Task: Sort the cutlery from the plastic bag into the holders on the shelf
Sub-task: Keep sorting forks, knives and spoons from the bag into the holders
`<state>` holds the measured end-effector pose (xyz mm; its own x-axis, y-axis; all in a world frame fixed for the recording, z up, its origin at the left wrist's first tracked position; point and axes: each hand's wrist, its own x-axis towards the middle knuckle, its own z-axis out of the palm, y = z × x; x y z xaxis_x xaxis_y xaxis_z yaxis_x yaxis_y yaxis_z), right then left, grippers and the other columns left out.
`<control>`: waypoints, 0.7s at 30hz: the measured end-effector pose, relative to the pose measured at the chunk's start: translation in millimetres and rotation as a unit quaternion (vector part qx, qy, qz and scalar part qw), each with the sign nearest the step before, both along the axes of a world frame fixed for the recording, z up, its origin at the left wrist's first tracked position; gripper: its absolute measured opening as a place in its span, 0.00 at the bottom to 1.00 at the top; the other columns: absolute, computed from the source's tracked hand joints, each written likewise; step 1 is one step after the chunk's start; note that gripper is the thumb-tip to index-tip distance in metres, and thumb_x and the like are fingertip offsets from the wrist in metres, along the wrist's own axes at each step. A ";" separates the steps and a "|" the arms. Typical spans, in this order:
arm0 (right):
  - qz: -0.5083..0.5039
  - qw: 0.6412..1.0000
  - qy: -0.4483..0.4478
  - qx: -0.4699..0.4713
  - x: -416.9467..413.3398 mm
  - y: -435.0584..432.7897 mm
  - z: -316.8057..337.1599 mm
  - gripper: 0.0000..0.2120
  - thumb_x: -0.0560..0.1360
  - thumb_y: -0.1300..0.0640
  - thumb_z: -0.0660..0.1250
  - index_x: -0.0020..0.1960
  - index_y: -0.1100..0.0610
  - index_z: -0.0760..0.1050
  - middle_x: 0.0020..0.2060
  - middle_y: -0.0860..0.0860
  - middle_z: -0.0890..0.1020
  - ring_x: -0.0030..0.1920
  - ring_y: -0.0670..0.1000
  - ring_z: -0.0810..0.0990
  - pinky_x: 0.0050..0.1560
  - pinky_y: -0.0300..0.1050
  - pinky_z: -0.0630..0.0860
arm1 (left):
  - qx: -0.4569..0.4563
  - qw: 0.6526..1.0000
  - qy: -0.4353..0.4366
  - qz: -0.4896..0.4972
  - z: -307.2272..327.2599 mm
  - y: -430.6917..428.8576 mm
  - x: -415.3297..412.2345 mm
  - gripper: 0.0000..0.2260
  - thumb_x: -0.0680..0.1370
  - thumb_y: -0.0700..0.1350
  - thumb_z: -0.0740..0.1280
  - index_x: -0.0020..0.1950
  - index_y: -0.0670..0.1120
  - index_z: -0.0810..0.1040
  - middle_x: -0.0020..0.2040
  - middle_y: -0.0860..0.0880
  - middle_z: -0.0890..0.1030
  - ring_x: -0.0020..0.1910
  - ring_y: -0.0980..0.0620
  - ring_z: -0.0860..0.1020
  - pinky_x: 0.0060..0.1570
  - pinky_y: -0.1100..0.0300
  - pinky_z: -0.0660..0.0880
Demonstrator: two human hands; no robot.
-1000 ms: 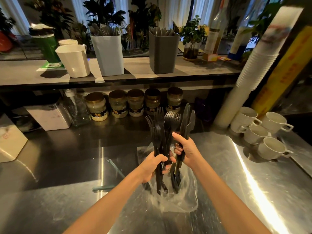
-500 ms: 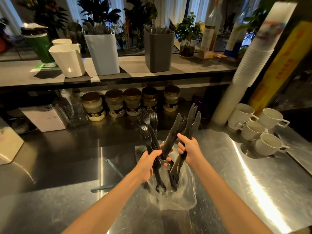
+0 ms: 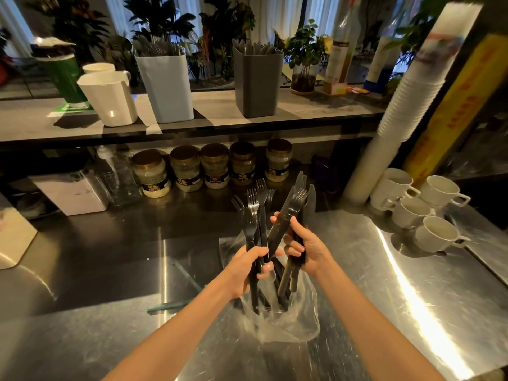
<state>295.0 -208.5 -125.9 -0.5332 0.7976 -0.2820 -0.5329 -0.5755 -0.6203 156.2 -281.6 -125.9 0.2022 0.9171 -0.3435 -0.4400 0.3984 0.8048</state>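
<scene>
A clear plastic bag (image 3: 297,323) stands on the steel counter with black plastic cutlery sticking up out of it. My left hand (image 3: 246,268) grips a bunch of black forks (image 3: 254,213) by their handles. My right hand (image 3: 308,250) holds a bunch of black knives (image 3: 301,193), with one fork among them, tilted to the right. The two bunches cross just above the bag. On the shelf behind stand a light blue holder (image 3: 166,89) with forks in it and a dark grey holder (image 3: 258,83) with knives in it.
A white jug (image 3: 110,99) and a green cup (image 3: 64,78) stand left on the shelf (image 3: 316,108). Several jars (image 3: 215,166) line the back of the counter under it. White mugs (image 3: 420,207) and a tall cup stack (image 3: 395,122) stand at the right.
The two bunches have drawn apart at the tips, forks to the left and knives to the right. Both hands stay just above the bag.
</scene>
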 end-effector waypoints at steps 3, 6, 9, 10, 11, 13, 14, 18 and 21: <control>-0.031 0.999 -0.010 0.007 -1.0 0.1 2.3 0.09 0.70 0.57 0.64 0.41 0.62 0.81 0.32 0.53 0.80 0.16 0.42 0.64 0.16 0.30 0.63 | 0.004 1.000 -0.002 -0.001 -0.4 0.1 -0.6 0.10 0.82 0.38 0.53 0.60 0.35 0.68 0.30 0.49 0.80 0.23 0.57 0.69 0.23 0.67 0.65; -0.070 0.996 -0.037 0.032 -3.7 -0.2 4.2 0.09 0.68 0.57 0.64 0.43 0.62 0.78 0.29 0.51 0.80 0.17 0.42 0.64 0.18 0.30 0.63 | -0.003 1.000 -0.013 0.026 -1.7 1.1 0.3 0.09 0.82 0.38 0.55 0.56 0.36 0.71 0.39 0.46 0.82 0.27 0.55 0.74 0.24 0.65 0.70; -0.110 0.993 -0.029 0.022 -3.3 -0.3 5.7 0.10 0.70 0.55 0.65 0.43 0.62 0.79 0.23 0.48 0.74 0.17 0.42 0.64 0.20 0.30 0.64 | -0.022 0.996 -0.037 0.080 -5.3 5.3 -0.4 0.09 0.81 0.38 0.57 0.58 0.36 0.71 0.45 0.40 0.82 0.31 0.51 0.78 0.25 0.63 0.74; -0.116 0.992 -0.034 0.025 -3.1 -0.1 6.6 0.10 0.72 0.55 0.64 0.45 0.62 0.78 0.21 0.47 0.73 0.17 0.42 0.64 0.21 0.31 0.64 | -0.025 0.995 -0.041 0.088 -5.5 6.1 -0.6 0.09 0.81 0.38 0.57 0.59 0.36 0.71 0.46 0.40 0.82 0.31 0.51 0.78 0.25 0.63 0.74; -0.121 0.991 -0.041 0.030 -2.9 0.4 7.4 0.09 0.74 0.56 0.63 0.46 0.62 0.76 0.21 0.47 0.72 0.17 0.42 0.64 0.22 0.31 0.64 | -0.025 0.995 -0.037 0.090 -5.4 6.4 -0.9 0.09 0.81 0.39 0.57 0.58 0.36 0.71 0.47 0.39 0.83 0.31 0.51 0.78 0.25 0.63 0.74; -0.140 0.988 -0.047 0.033 -3.2 2.5 9.3 0.04 0.74 0.59 0.64 0.43 0.60 0.73 0.22 0.48 0.73 0.17 0.42 0.64 0.20 0.31 0.64 | -0.020 0.996 -0.007 0.092 -4.0 6.1 -0.8 0.09 0.81 0.39 0.58 0.56 0.36 0.73 0.44 0.42 0.84 0.31 0.51 0.79 0.26 0.62 0.75; -0.150 0.987 -0.051 0.027 -3.6 4.7 9.8 0.04 0.74 0.60 0.65 0.42 0.59 0.71 0.23 0.48 0.73 0.17 0.42 0.64 0.19 0.31 0.64 | -0.016 0.995 0.016 0.093 -3.8 5.6 -0.6 0.08 0.81 0.39 0.58 0.54 0.37 0.74 0.42 0.44 0.84 0.31 0.52 0.80 0.28 0.62 0.77; -0.166 0.973 -0.154 0.039 -5.7 12.0 10.9 0.04 0.75 0.62 0.66 0.42 0.59 0.72 0.29 0.51 0.74 0.19 0.43 0.65 0.19 0.33 0.65 | -0.016 0.988 0.118 0.094 -7.6 7.8 5.3 0.05 0.81 0.40 0.60 0.54 0.43 0.75 0.44 0.46 0.85 0.40 0.49 0.83 0.41 0.56 0.79; -0.182 0.951 -0.239 0.066 -9.9 13.8 7.6 0.04 0.75 0.61 0.67 0.44 0.59 0.72 0.29 0.51 0.72 0.19 0.43 0.66 0.22 0.35 0.66 | -0.029 0.975 0.194 0.100 -13.4 11.8 12.6 0.06 0.79 0.42 0.63 0.56 0.47 0.75 0.53 0.45 0.82 0.53 0.48 0.79 0.49 0.57 0.75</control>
